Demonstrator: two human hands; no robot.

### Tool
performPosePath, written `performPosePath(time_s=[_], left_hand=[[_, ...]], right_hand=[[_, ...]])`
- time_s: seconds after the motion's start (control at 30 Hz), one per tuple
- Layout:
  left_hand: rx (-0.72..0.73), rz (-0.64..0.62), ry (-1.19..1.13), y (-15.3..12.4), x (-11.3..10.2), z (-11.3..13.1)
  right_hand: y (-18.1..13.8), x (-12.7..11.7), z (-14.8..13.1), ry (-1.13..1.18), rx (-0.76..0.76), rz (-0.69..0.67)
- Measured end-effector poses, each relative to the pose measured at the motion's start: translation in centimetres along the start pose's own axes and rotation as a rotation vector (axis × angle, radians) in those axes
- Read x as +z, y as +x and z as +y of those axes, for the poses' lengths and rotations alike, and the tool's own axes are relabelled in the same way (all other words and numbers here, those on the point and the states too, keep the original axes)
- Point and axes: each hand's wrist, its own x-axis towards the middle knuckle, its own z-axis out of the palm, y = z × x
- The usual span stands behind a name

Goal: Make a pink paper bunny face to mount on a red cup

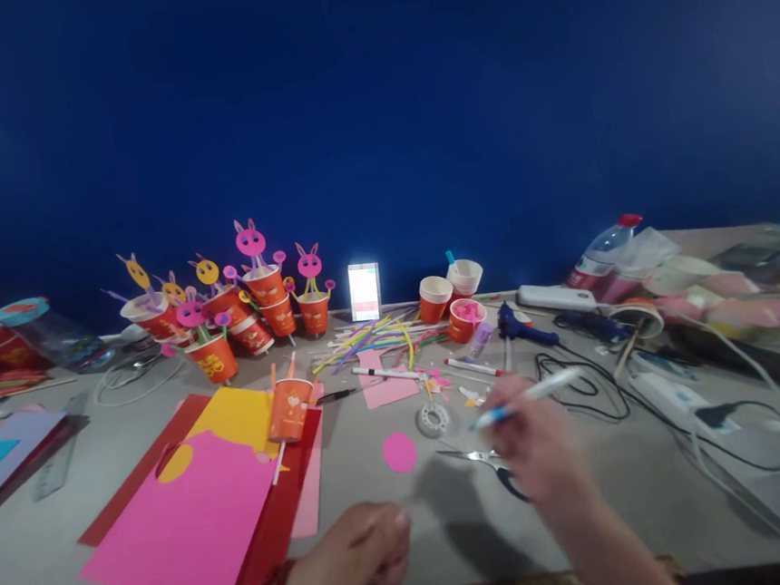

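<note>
My right hand (536, 444) is closed on a white pen with a blue tip (528, 396), held above scissors (491, 466) on the grey table (599, 502). The hand is blurred by motion. My left hand (362, 550) rests near the front edge with its fingers curled under; nothing shows in it. A pink paper circle (399, 452) lies between the hands, and a tape roll (434, 419) lies just beyond it. An orange paper cup on a straw (290, 410) stands on sheets of pink (179, 529), yellow and red paper at the left.
Several orange cups with paper bunny heads (242, 314) stand at the back left. Coloured straws (373, 335), markers, stacked cups (455, 291), a lit phone (364, 291), a blue glue gun (520, 327), cables, a power strip (665, 396) and a bottle (601, 251) crowd the back and right.
</note>
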Motion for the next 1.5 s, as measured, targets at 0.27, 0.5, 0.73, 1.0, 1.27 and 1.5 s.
performPosePath(time_s=[0.27, 0.5, 0.73, 1.0, 1.27, 1.5], left_hand=[[0.374, 0.393, 1.059, 1.7, -3.6, -2.0], [0.459, 0.332, 1.333, 3.7, -3.4, -3.6], [0.449, 0.320, 1.304, 3.7, -3.4, -4.7], [0.445, 0.316, 1.285, 4.0, -3.4, -4.7], [0.419, 0.301, 1.259, 3.9, -3.7, -4.6], [0.399, 0.279, 1.244, 3.9, -3.7, -4.1]], right_hand=[[1.1, -2.3, 4.4, -0.189, 0.148, -0.168], [0.9, -1.6, 10.0, -0.337, 0.128, -0.259], [2.1, -1.5, 10.3, -0.501, -0.049, -0.301], [2.8, 0.4, 12.0, -0.651, -0.221, -0.353], [2.8, 0.0, 12.3, -0.724, -0.218, -0.395], [2.8, -0.1, 12.7, -0.758, -0.228, -0.437]])
